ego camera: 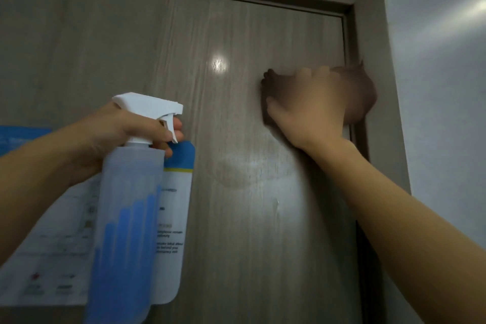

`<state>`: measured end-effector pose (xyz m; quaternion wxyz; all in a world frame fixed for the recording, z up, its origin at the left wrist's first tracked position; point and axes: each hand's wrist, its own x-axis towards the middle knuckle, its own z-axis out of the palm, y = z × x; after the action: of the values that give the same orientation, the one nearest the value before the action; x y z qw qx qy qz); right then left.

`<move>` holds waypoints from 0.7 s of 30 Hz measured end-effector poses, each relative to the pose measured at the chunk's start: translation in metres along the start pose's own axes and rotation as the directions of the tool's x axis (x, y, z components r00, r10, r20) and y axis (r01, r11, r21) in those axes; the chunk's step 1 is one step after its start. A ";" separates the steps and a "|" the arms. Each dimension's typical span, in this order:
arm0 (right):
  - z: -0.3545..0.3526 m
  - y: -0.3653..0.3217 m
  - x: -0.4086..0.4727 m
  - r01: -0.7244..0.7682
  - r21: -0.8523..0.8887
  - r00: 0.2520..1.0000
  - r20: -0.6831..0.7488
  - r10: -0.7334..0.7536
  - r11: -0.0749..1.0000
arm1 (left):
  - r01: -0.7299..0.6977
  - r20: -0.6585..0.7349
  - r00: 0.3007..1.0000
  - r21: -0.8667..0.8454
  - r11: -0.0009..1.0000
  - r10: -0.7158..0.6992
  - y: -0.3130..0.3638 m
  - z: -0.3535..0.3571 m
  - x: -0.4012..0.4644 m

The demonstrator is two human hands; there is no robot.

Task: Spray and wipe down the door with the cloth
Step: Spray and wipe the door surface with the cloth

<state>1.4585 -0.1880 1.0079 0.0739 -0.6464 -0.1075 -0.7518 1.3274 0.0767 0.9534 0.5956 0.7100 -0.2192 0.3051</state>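
Bottle: nearest my lens, a translucent spray bottle (126, 213) with blue liquid and a white trigger head, upright, low and left of the door's middle.
Left hand: my left hand (118, 134) has its grip closed round the bottle's neck, one finger curled by the trigger; the nozzle points right, toward the door.
Door: grey-brown wood-grain door (163, 42) fills most of the view, shut in its frame (378, 42), with a bright glare spot near its upper middle.
Cloth: dark brown cloth (357, 92) lies flat against the door, close to its right edge and just beside the frame; it is blurred.
Right hand: my right hand (310, 105) is pressed on the cloth, fingers spread over it and the grip bearing down on it, thumb low at the left.
Wet patch: a faint damp mark (236, 173) on the door below the cloth.
Poster: a blue-and-white notice (52, 258) stuck to the door's left part, partly behind the bottle; its print is too blurred to read.
Wall: pale wall (447, 87) right of the frame.
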 end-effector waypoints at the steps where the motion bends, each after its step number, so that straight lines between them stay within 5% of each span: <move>1: -0.001 0.002 -0.003 0.010 -0.003 1.000 0.002 -0.010 1.000 | 0.005 0.030 1.000 0.004 1.000 -0.005 -0.002 0.008 -0.004; 10: -0.008 0.004 -0.005 0.014 -0.004 0.999 0.034 -0.014 1.000 | 0.082 0.199 0.976 0.060 0.995 -0.092 -0.038 0.064 -0.028; 21: -0.007 0.001 -0.008 -0.006 0.008 1.000 0.012 0.005 1.000 | -0.075 0.213 0.977 0.246 0.966 0.021 -0.064 0.058 -0.048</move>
<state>1.4536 -0.1905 0.9993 0.0778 -0.6507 -0.1091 -0.7474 1.3461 0.0303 0.8689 0.4662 0.8027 -0.2572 0.2688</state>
